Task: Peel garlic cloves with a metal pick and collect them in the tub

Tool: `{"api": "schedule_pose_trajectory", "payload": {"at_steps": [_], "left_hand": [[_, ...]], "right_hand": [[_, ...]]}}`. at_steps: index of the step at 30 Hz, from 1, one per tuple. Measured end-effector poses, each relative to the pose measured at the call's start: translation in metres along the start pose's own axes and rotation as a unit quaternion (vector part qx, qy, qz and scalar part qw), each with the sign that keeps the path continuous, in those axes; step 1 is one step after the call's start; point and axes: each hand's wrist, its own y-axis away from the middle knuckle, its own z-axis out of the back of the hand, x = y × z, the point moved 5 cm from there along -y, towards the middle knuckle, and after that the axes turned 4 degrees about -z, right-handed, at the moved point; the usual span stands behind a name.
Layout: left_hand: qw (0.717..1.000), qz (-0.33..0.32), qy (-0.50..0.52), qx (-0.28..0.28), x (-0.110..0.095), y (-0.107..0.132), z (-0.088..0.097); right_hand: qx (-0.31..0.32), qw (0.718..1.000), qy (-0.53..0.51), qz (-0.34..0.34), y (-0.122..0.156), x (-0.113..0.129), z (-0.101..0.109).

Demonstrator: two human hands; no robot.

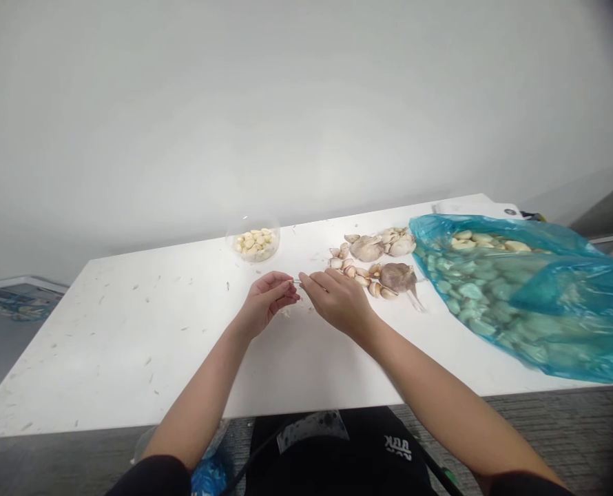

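My left hand (271, 297) is closed in a pinch over the middle of the white table. What its fingertips hold is too small and covered to make out. Close against it, my right hand (335, 297) is wrapped around a thin metal tool (297, 281), whose narrow tip points at the left fingertips. Just beyond my right hand lie loose unpeeled garlic cloves (361, 274) and a garlic bulb (398, 277). More garlic bulbs (367, 248) sit behind them. A clear bowl (274, 251) with peeled garlic cloves (255, 241) stands behind my left hand.
A large blue plastic bag (549, 303) full of garlic cloves spreads over the right end of the table (131, 344). Bits of skin are scattered across the left part. A wall (234, 124) rises behind the table. A blue bag (209, 475) is below the front edge.
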Motion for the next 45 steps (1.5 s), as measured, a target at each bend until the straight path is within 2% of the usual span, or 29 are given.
{"api": "schedule_pose_trajectory", "payload": {"at_steps": [7,23,34,45], "left_hand": [[0.999,-0.015,-0.033,0.003,0.0015,0.0000,0.0003],[0.993,-0.062,-0.102,0.024,0.0042,-0.0012,0.0003],[0.985,-0.087,-0.144,0.026,-0.0028,0.0015,-0.0089],[0.978,-0.106,-0.176,0.034,-0.0019,-0.0011,-0.0052]], "right_hand": [[-0.004,1.000,-0.009,-0.008,-0.0006,0.0003,0.0000],[0.042,0.998,-0.024,-0.051,0.0008,0.0003,-0.0057],[0.030,0.998,-0.029,-0.054,0.0012,-0.0029,-0.0051],[0.031,0.998,-0.034,-0.037,-0.0010,-0.0033,-0.0037]]}}
